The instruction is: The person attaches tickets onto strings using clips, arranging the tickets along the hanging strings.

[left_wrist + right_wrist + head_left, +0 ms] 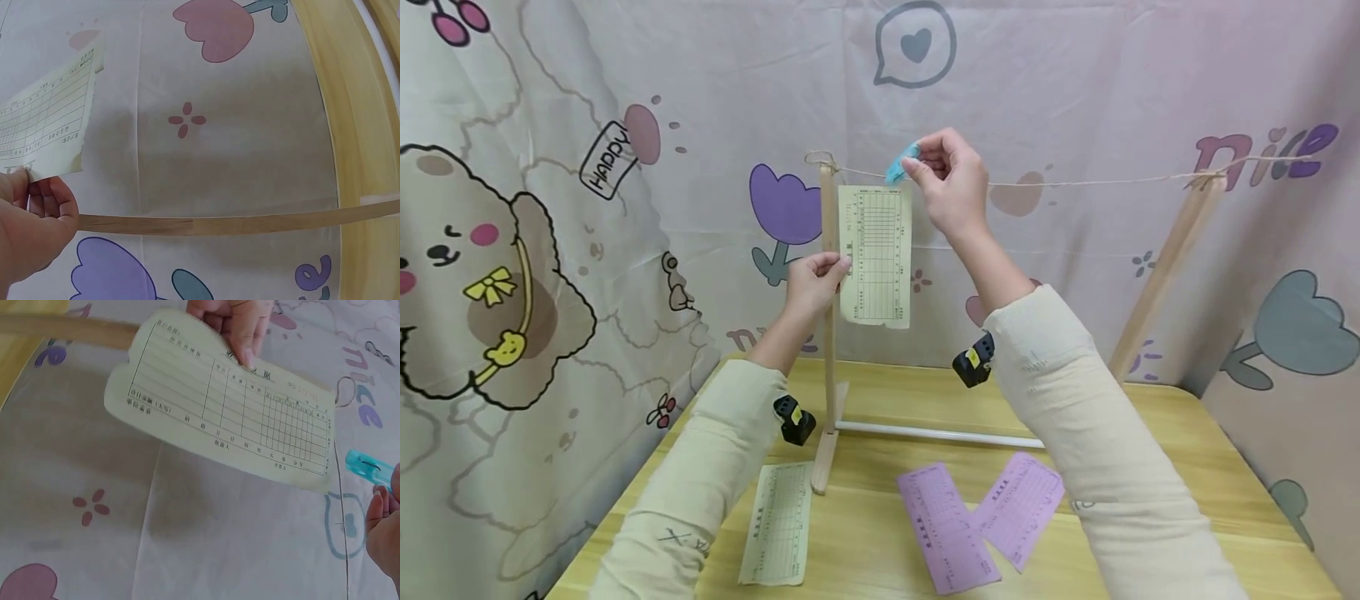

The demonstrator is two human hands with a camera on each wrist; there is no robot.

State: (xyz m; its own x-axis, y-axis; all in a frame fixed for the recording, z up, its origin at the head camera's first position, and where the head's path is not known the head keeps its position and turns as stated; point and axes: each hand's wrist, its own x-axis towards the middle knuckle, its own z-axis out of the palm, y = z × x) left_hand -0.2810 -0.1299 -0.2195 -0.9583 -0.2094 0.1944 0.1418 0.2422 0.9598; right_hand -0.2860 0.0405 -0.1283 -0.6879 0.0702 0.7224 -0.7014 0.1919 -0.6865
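My left hand (815,282) pinches the left edge of a pale green printed slip (876,258) between thumb and fingers. The slip hangs lengthwise beside the left wooden post, its top end just below the string (1075,181). Up at the string, my right hand (953,179) pinches a blue clothespin (901,164) near the slip's top right corner. In the right wrist view the clothespin (369,467) points toward the slip's end, with a small gap between them. The left wrist view has the slip (50,119) above the left hand's fingertips.
The string runs between the left post (829,350) and the right post (1172,267). A white rod (940,434) lies low between them. On the wooden table (850,542) are another green slip (777,525) and two overlapping purple slips (946,529). Patterned cloth (737,83) hangs behind.
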